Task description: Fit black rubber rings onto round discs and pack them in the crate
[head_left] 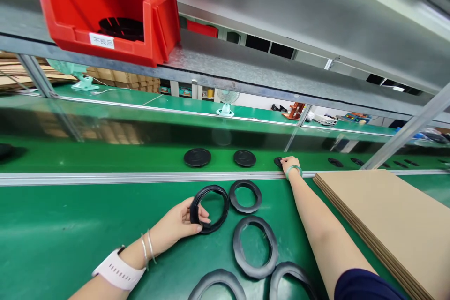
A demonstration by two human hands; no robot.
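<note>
Black ring (225, 205), left hand (183, 221), risks first. Nearest the person, loose rings (239, 248) crowded the bench (87, 229) below and to the right of it; setting the held one down there could have knocked them or mixed it in, cause being the tight spacing. The left hand pinched only the left side, thumb on the near rim, fingers through the hole, so a bump on the free right side could have twisted it loose. The upper ring (232, 197) sat just beside that free side; touching or not, couldn't tell. Right forearm (318, 225) ran close along the cardboard sheets (393, 201) and could have brushed them. Farther out, past the metal rail (140, 177), the right hand (291, 165) had its fingers bent at a dark disc (277, 162); pinching or merely touching, couldn't tell, as the hand hid part of it. A poor hold could have let the disc slip or catch on the rail.

Position: the ring was right of the left palm, above the bench, on the person's side of the rail. From the right hand it lay left and nearer, well apart. Flat discs (197, 157) lay beyond it on the green strip (105, 159).
</note>
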